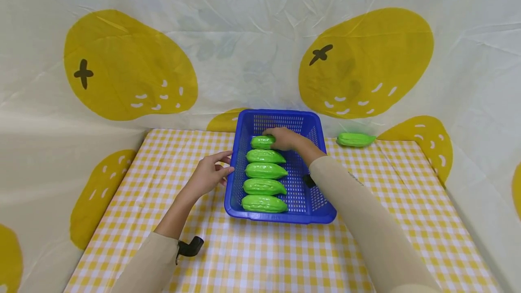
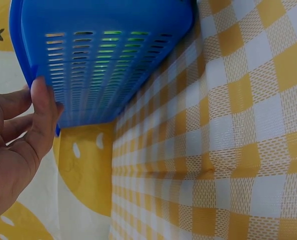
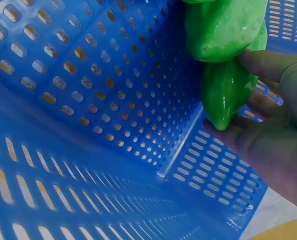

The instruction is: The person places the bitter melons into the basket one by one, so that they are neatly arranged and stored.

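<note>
A blue basket (image 1: 281, 216) stands on the table with a column of glossy green imitation bitter melons lying crosswise along its left side. My right hand (image 1: 285, 139) reaches into the far end and grips the farthest bitter melon (image 1: 262, 142). Thumb and fingers lie around its pointed end in the right wrist view, close against the neighbouring bitter melon (image 3: 223, 30). My left hand (image 1: 210, 173) is at the basket's left rim, fingers loosely extended. Its fingertips (image 2: 40, 92) rest at the rim in the left wrist view.
Another green bitter melon (image 1: 356, 139) lies outside the basket, at the table's back right edge. A yellow-and-white checked cloth (image 1: 191, 139) covers the table. Behind it hangs a pale curtain (image 1: 248, 67) printed with big yellow fruits.
</note>
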Motion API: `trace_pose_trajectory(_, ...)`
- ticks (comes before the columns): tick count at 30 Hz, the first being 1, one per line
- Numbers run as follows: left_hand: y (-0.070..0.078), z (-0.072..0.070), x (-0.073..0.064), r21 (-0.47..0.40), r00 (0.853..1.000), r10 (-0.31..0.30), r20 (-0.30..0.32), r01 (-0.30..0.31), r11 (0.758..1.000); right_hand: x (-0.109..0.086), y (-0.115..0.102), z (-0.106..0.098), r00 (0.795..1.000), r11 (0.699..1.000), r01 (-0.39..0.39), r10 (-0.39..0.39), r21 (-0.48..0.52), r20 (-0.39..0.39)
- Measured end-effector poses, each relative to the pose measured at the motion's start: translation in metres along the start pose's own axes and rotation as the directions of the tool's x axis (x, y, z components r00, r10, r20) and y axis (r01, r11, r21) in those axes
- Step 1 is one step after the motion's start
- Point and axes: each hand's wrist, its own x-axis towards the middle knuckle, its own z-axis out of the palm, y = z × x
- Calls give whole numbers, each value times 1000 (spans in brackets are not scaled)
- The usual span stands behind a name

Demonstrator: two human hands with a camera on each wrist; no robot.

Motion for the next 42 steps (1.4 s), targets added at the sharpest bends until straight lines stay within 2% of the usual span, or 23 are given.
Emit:
trace_pose_trajectory(15, -4, 0, 0, -6, 1000, 7, -9, -7, 1000, 0, -1, 5, 998, 998, 38, -40, 48, 44)
trace_pose_trajectory(31, -4, -1, 0, -19, 1000, 4, -10, -4, 1000, -5, -6, 5, 998, 998, -14, 10, 59, 68)
trace_pose_trajectory(42, -3, -1, 1, -12, 1000, 6, -1, -6, 1000, -7, -7, 3, 999, 998, -3, 0, 64, 39)
